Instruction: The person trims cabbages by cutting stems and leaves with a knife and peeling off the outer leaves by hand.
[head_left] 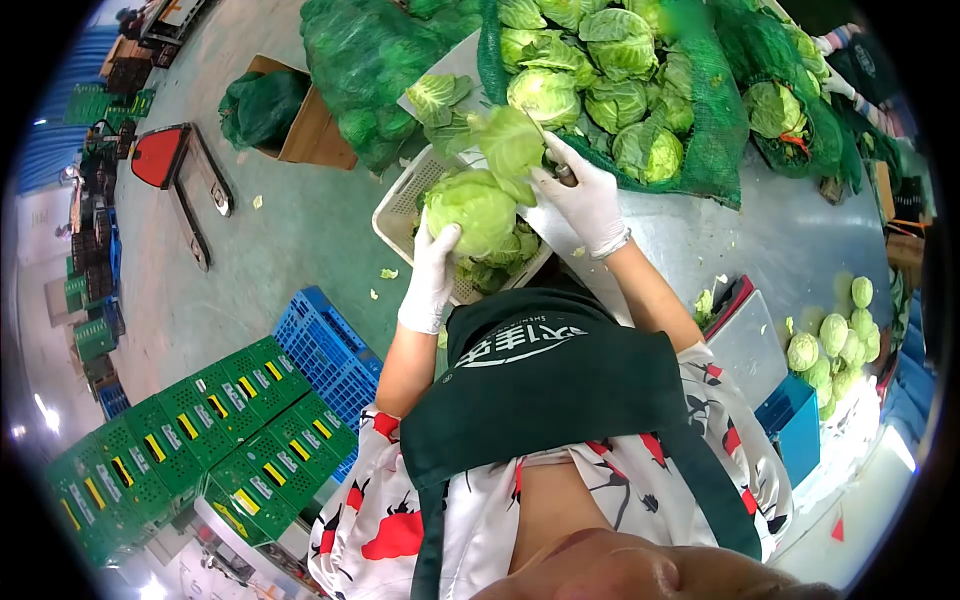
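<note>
My left hand [432,275], in a white glove, cups a pale green cabbage [470,212] from the left and below. On the other side, my gloved right hand [588,198] is closed around what looks like a short knife [566,174], its blade mostly hidden. A loose outer cabbage leaf [510,148] stands up between the hands, against the fingers of my right hand; whether it is still attached is hard to see. Below the cabbage, a white plastic basket [392,212] contains leaves and trimmings.
An open green net sack of cabbages [618,85] lies on the metal table [705,235], with another sack [780,110] beside a co-worker's arm. Full net bags [375,70], a cardboard box [312,140], a red pallet jack [160,157] and green crates [190,425] stand to the left.
</note>
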